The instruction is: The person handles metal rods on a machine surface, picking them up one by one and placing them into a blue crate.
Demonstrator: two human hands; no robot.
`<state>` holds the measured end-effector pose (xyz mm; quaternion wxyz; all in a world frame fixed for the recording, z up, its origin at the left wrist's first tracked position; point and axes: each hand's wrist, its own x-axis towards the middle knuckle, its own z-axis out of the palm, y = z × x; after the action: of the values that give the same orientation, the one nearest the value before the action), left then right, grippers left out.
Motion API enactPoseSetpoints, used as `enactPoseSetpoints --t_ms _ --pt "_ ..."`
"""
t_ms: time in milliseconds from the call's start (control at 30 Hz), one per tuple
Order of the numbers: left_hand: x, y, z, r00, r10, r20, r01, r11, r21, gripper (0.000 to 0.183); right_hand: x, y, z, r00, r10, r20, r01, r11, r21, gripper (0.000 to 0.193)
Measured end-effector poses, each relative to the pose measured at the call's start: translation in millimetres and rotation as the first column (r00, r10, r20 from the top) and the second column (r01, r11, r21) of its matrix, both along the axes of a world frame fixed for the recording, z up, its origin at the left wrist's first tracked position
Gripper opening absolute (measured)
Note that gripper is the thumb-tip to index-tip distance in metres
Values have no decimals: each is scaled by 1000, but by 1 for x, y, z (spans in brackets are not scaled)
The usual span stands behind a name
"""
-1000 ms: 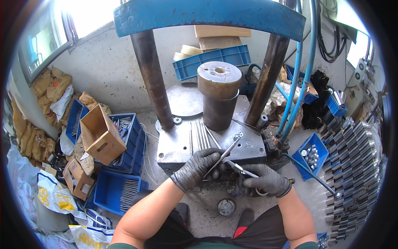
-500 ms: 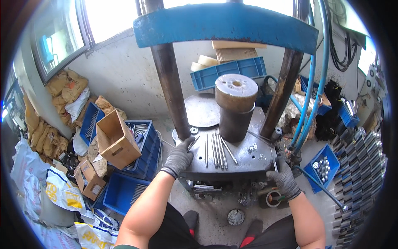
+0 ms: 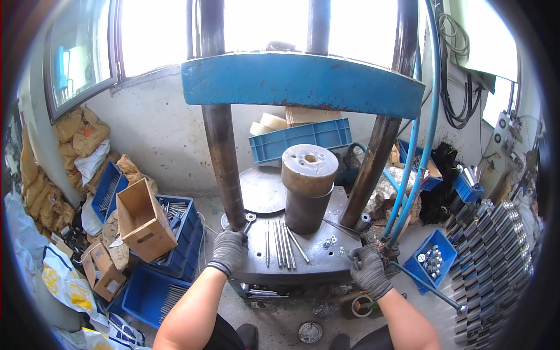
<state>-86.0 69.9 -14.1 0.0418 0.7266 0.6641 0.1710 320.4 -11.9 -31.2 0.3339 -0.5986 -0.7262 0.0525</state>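
Observation:
At the left edge of the metal press table (image 3: 315, 259), my left hand (image 3: 228, 251), in a grey knit glove, is closed round a slim metal rod (image 3: 247, 228). A small ring (image 3: 250, 217) appears at the rod's far end; whether they are joined I cannot tell. My right hand (image 3: 368, 269), also gloved, is curled at the table's right edge, and what its fingers hold is hidden. Between my hands lie several slim steel rods (image 3: 282, 245) side by side. Small shiny nut-like pieces (image 3: 330, 241) sit to their right. Behind the rods stands a thick steel cylinder (image 3: 309, 189).
A blue press crossbeam (image 3: 303, 84) spans two dark columns (image 3: 223, 169) over the table. An open wooden box (image 3: 146, 224) rests on blue crates at left. A lever with a round knob (image 3: 461, 309) juts out at right, near a blue bin (image 3: 434, 262) and stacked metal bars (image 3: 490, 262).
My head view has tilted up, so everything sits lower and further left. The slim rod seen earlier at my right hand no longer shows, and those fingers are curled in. My left hand stays closed.

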Motion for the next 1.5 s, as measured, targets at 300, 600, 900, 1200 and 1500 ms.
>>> enactPoseSetpoints --t_ms 300,600,900,1200,1500 --pt "29 4 -14 921 -50 387 101 989 -111 43 -15 2 -2 950 32 309 -28 999 -16 22" --pt "43 -4 16 982 -35 183 86 955 -282 60 -11 1 -9 930 130 344 -138 990 -1 16" --pt "25 -4 21 990 74 124 -61 993 -99 63 -27 -3 3 997 -2 -72 -4 997 -76 8" --pt "19 -17 36 752 -135 645 -60 960 272 41 -35 -16 20 759 105 -643 -178 983 -49 19" --pt "41 3 -9 809 -211 549 201 976 80 19 -58 -29 34 451 -22 -892 -236 961 -143 36"
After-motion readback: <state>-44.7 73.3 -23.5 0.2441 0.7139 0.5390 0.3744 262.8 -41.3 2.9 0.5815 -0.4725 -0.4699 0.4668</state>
